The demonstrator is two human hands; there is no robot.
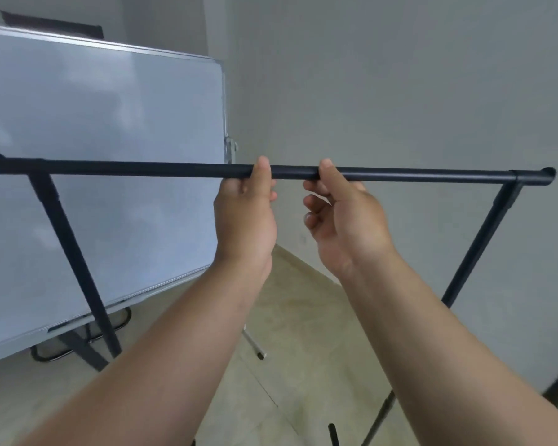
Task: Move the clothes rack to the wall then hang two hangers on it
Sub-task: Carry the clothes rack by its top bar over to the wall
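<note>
- Gripping the rack [126, 167] top bar with both hands, near the bar's middle, hands close together but apart.
- Left hand [244, 217]: thumb over the top of the bar, fingers [273, 196] curled under it, closed on the bar.
- Right hand [345, 220]: thumb on the bar; index curled under and touching it, the other fingers curl loosely below the bar, so only a partial wrap.
- Bar runs level across the view, black, with capped ends at far left and far right.
- Left upright [74, 252] drops from the left joint and slants inward to the floor [290, 333]; right upright [477, 249] slants the other way, its lower part hidden behind the right forearm.
- Rack feet mostly out of view; a short black stub shows at the bottom edge of the floor.
- Whiteboard [94, 172] stands behind the left half of the rack, on its own stand, one silver leg on the floor past its right edge.
- Wall [400, 91], plain grey, lies beyond the right half of the rack; gap between rack and wall can't be judged.
- Both forearms bare, reaching up from the bottom of the view.
- Dark object at the right edge, low down, blurred; can't tell what it is.
</note>
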